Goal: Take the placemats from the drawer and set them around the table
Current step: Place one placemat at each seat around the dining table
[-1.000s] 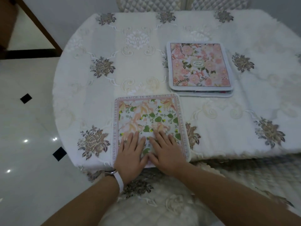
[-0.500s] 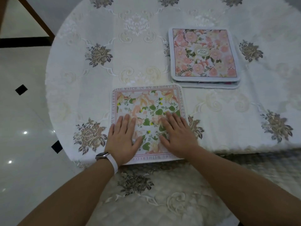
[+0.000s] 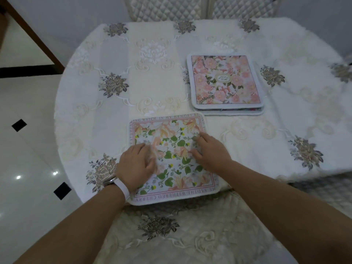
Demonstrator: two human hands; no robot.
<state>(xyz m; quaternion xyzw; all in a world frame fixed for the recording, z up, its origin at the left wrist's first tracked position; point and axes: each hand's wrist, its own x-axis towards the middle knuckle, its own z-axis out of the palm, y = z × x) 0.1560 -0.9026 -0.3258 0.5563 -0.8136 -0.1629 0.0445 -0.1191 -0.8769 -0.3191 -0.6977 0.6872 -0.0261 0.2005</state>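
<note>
A square placemat (image 3: 172, 128) with green leaves, peach flowers and a lettered border lies flat at the near edge of the round table (image 3: 95, 119). My left hand (image 3: 136, 166) rests on its left side, my right hand (image 3: 211, 153) on its right side, both palm down with curled, blurred fingers and nothing held. A stack of placemats (image 3: 225, 80), the top one with pink roses, sits further back and to the right, apart from both hands.
A white embroidered tablecloth covers the table. A cushioned chair seat (image 3: 181, 231) is right below me. Two quilted chair backs (image 3: 163, 6) stand at the far side. Glossy white floor (image 3: 24, 168) lies to the left.
Both hands have slid apart across the near placemat, from its lower middle toward its left and right sides. The fingers have curled. The placemat now lies a little further from the table edge.
</note>
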